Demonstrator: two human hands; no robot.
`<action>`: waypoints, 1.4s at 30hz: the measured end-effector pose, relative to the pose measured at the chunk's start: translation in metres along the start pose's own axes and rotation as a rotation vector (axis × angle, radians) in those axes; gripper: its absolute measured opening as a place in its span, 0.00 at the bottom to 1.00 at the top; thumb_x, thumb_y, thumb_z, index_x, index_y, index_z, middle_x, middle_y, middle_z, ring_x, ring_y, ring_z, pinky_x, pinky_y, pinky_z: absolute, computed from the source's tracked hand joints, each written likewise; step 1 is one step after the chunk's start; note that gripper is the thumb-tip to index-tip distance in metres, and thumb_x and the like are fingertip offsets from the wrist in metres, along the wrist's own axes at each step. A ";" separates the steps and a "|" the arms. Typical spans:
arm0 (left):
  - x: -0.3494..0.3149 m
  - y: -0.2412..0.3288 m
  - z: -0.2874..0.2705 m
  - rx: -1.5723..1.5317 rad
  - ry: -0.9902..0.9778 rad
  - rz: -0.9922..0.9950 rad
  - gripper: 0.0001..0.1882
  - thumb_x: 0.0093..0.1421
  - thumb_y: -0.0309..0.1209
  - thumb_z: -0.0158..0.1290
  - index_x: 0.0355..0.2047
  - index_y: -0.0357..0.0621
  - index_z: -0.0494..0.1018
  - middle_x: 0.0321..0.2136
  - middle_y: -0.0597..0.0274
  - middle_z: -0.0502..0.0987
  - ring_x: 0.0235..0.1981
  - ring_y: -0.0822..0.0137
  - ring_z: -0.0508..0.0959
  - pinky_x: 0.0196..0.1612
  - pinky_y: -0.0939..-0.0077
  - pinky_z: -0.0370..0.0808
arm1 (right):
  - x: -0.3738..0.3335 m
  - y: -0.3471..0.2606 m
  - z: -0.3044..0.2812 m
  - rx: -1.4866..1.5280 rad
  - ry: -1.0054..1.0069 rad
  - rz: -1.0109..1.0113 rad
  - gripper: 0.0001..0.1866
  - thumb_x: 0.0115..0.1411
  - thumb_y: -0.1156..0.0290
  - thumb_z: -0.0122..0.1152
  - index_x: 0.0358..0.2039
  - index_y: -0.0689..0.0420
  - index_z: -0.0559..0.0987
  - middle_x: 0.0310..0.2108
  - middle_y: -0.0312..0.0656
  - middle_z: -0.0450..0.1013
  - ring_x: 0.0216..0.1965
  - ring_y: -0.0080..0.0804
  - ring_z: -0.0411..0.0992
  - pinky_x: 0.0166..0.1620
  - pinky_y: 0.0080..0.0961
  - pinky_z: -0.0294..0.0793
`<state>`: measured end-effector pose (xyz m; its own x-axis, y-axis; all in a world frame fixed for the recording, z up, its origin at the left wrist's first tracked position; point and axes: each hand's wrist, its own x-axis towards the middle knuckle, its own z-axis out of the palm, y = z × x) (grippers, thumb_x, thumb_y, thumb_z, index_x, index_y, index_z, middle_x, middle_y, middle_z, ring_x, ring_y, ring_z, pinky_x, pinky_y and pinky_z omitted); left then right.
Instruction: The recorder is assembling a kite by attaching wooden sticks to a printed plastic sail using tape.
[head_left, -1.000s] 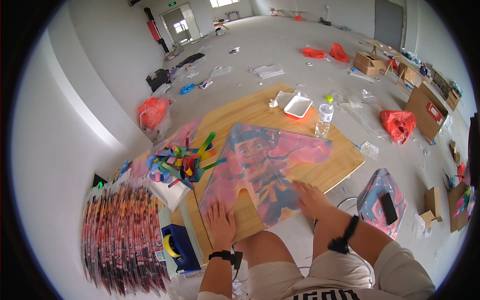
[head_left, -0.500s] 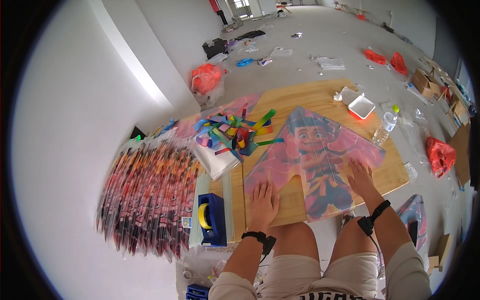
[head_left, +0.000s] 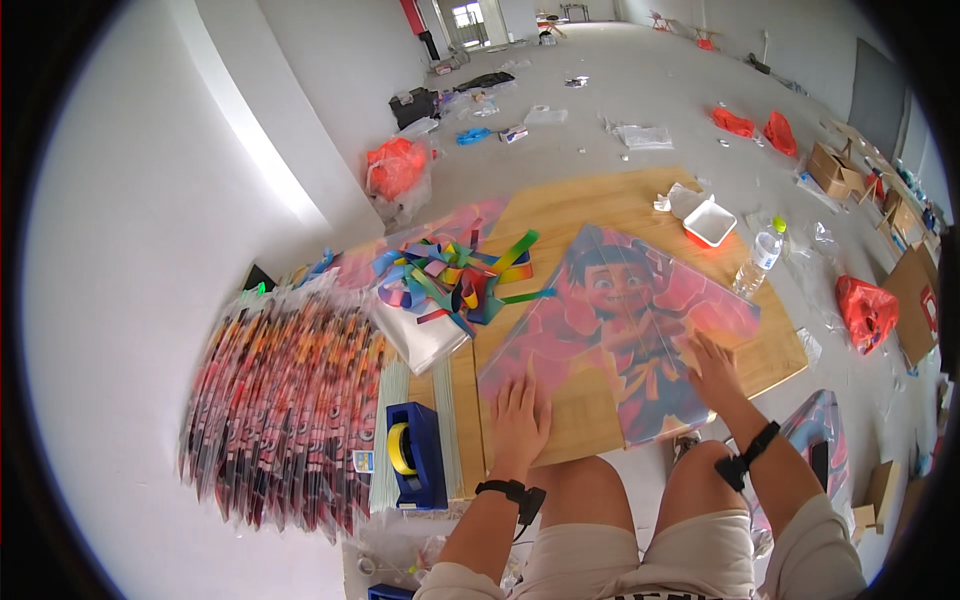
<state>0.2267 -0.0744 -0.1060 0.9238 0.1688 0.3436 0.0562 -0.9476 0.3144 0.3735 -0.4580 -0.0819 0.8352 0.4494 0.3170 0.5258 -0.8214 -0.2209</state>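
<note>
A kite-like sheet (head_left: 585, 325) in pink and blue, printed with a cartoon figure, lies spread on the wooden table in front of me. Thin rods run across its surface. My left hand (head_left: 521, 425) rests flat, fingers stretched, over the sheet's near left edge and the bare wood. On the figure's right side, my right hand (head_left: 717, 377) lies with fingers apart, touching the sheet near its right wing. Neither hand grips anything. Beyond the left wing sits a heap of rainbow-coloured ribbons (head_left: 466, 285), one strip reaching the sheet's edge.
Left of the table edge stands a blue tape dispenser (head_left: 428, 470) with yellow tape. Past it is a row of plastic-wrapped, printed packs (head_left: 285, 420). A water bottle (head_left: 757, 262) and a white-and-red tray (head_left: 709, 222) stand at the far right. Red bags (head_left: 866, 312) lie on the floor.
The whole view has shifted slightly with my head. Both hands stay on the sheet in nearly the same places, and the sheet has hardly moved under them.
</note>
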 end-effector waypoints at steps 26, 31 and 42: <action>0.001 0.002 0.011 0.020 -0.003 0.019 0.26 0.66 0.41 0.54 0.60 0.41 0.74 0.66 0.46 0.69 0.70 0.44 0.64 0.70 0.44 0.59 | -0.001 0.164 -0.037 0.653 0.190 0.821 0.38 0.60 0.66 0.68 0.69 0.53 0.64 0.55 0.47 0.75 0.46 0.43 0.80 0.49 0.39 0.80; 0.007 0.005 0.011 0.026 -0.015 0.016 0.26 0.65 0.39 0.54 0.61 0.42 0.73 0.66 0.46 0.69 0.69 0.43 0.65 0.70 0.43 0.58 | 0.060 0.210 -0.011 0.262 0.204 0.664 0.47 0.57 0.65 0.75 0.72 0.59 0.58 0.61 0.53 0.71 0.45 0.43 0.80 0.46 0.38 0.81; 0.009 0.005 0.009 0.074 -0.090 -0.038 0.27 0.64 0.39 0.55 0.62 0.42 0.72 0.67 0.47 0.69 0.69 0.42 0.65 0.69 0.43 0.58 | 0.155 0.236 0.019 0.297 0.187 0.783 0.38 0.56 0.58 0.76 0.60 0.63 0.69 0.55 0.59 0.75 0.58 0.58 0.74 0.59 0.47 0.74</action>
<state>0.2389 -0.0800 -0.1088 0.9506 0.1833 0.2505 0.1169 -0.9590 0.2581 0.6299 -0.5753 -0.1026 0.9485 -0.2958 0.1132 -0.1495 -0.7332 -0.6634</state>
